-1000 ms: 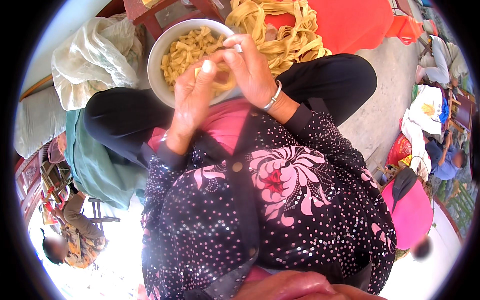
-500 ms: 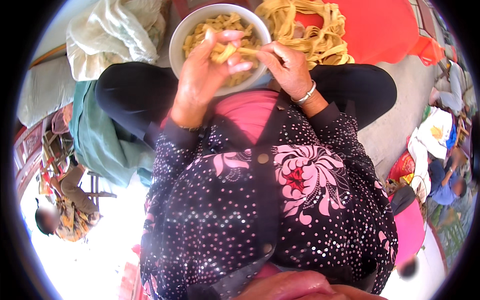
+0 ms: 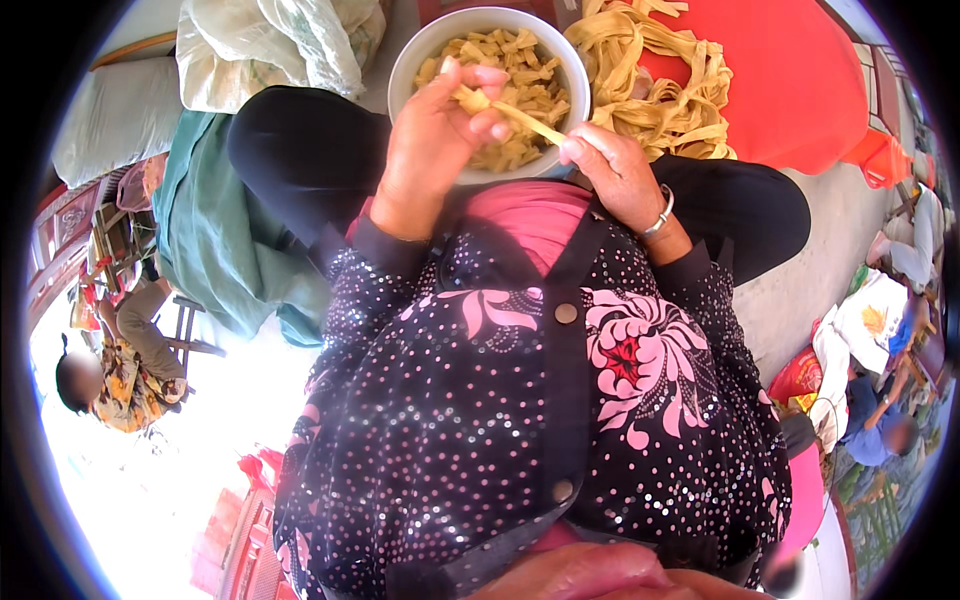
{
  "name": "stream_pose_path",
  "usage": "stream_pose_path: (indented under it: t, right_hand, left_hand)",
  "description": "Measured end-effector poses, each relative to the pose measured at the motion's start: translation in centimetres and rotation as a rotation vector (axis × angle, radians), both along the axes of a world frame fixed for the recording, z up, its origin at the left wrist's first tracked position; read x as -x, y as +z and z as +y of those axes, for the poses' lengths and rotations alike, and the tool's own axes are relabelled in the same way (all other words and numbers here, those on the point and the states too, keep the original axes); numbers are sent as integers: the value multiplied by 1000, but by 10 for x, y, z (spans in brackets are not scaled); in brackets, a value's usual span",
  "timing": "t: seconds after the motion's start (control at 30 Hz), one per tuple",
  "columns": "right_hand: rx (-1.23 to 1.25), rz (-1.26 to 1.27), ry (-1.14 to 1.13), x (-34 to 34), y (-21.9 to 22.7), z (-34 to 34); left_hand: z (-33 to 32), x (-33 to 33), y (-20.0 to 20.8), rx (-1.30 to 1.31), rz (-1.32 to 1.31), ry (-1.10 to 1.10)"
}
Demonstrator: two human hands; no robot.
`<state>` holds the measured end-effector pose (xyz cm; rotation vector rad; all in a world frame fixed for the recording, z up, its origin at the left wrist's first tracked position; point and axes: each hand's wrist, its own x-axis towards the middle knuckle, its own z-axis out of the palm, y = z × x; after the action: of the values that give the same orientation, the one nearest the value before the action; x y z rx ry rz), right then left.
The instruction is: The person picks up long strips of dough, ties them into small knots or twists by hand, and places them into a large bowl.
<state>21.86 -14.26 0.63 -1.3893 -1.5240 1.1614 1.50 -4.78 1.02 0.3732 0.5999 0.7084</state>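
My left hand (image 3: 432, 135) is over the near left part of a white bowl (image 3: 400, 82), its fingers closed around the knotted end of a flat yellow strip (image 3: 532, 122) that looks like bean curd skin. From there the strip runs straight to my right hand (image 3: 622, 178), which pinches its other end at the bowl's near right rim. Inside the bowl lie many short knotted yellow pieces (image 3: 535, 75). A heap of long loose yellow strips (image 3: 700, 90) lies just right of the bowl.
Under the heap and beyond it to the right spreads a red surface (image 3: 795, 85). White plastic sacks (image 3: 265, 50) stand at the far left, above a green cloth (image 3: 205, 220). My crossed legs (image 3: 300, 160) flank the bowl. Other people (image 3: 135, 370) sit at both sides.
My right hand has drawn away from my left, so a longer stretch of strip shows taut between them. The whole view has shifted, with the bowl now further right.
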Motion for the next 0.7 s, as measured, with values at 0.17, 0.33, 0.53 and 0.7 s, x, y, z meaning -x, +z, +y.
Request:
stream_pose_path:
  t: [0.17, 0.33, 0.53, 0.7]
  right_hand:
    - [-37, -14, -48, -2, -5, 5]
    - [-80, -40, -82, 2, -16, 5]
    - [122, 57, -59, 4, -17, 7]
    - [198, 161, -113, 10, -19, 11]
  left_hand:
    - [-1, -12, 12, -108, 161, -69]
    - [-6, -14, 12, -222, 455, -176]
    - [-4, -9, 9, -212, 499, -157]
    - [-4, -8, 1, -168, 531, -125]
